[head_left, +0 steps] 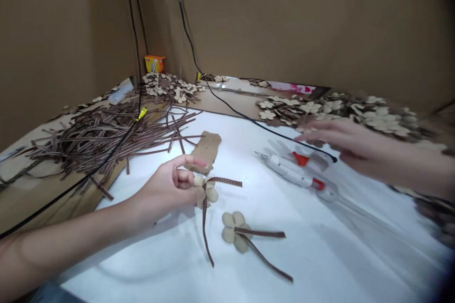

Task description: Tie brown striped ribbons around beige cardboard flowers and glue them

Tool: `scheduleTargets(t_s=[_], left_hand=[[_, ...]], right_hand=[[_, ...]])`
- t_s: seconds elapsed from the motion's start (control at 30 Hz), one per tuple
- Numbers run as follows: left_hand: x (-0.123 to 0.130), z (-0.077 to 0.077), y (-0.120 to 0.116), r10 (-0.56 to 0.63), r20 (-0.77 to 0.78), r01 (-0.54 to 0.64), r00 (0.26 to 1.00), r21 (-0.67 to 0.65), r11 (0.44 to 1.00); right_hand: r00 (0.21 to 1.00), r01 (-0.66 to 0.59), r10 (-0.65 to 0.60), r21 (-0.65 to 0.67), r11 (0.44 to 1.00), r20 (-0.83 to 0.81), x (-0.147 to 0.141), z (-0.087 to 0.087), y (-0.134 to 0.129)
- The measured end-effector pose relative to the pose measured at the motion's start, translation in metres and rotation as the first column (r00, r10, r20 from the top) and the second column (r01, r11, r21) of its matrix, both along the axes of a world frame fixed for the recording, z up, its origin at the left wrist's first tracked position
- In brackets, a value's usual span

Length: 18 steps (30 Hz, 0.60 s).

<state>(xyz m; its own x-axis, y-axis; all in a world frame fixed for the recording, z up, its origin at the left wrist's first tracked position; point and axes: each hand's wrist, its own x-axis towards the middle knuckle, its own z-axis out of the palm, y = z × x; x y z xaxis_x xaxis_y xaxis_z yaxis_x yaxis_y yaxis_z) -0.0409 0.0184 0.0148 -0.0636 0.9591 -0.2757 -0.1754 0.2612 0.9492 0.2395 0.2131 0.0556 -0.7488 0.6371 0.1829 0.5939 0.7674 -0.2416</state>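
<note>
My left hand (174, 182) is closed, pinching the petals of a beige fabric flower (211, 193). Two ends of a narrow brown checked ribbon (224, 181) spread from that flower's middle. Below it, on the white sheet, lies a second beige flower (237, 229) with its own brown ribbon (263, 233). A white glue gun (289, 170) with an orange trigger rests on its side, its metal nozzle pointing left. Over the glue gun's far side hovers my right hand (341, 139), slightly blurred, fingers stretched out and nothing seen in them.
A heap of brown ribbons (95, 132) covers the left side. Piles of beige and brown flowers (377, 113) line the back and right. A cardboard scrap (209, 149) lies behind my left hand. Black cables (227, 101) hang across the workspace; an orange box (154, 63) stands far back.
</note>
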Motion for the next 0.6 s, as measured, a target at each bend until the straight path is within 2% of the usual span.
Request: scheduleTargets(t_s=[0.1, 0.2, 0.3, 0.43, 0.6], left_hand=[[-0.002, -0.003, 0.005, 0.026, 0.092, -0.024, 0.995, -0.029, 0.999], [-0.002, -0.005, 0.009, 0.053, 0.127, -0.044, 0.991, -0.078, 0.996], [-0.002, -0.005, 0.011, 0.066, 0.159, -0.051, 0.985, -0.096, 0.994], [-0.002, -0.007, 0.01, 0.099, 0.196, -0.078, 0.976, -0.11, 0.991], [-0.005, -0.011, 0.009, 0.067, 0.192, -0.051, 0.979, -0.087, 0.995]], right_hand=[[0.999, -0.024, 0.022, 0.062, 0.998, 0.041, 0.027, -0.036, 0.017], [0.994, -0.112, 0.11, 0.065, 0.992, 0.027, 0.033, -0.057, 0.014], [0.993, -0.113, 0.114, 0.047, 0.993, -0.015, 0.029, -0.063, 0.009], [0.996, -0.082, 0.081, -0.03, 0.996, -0.025, 0.028, -0.06, 0.012], [0.991, -0.06, 0.052, -0.06, 0.996, -0.123, 0.032, -0.061, 0.015]])
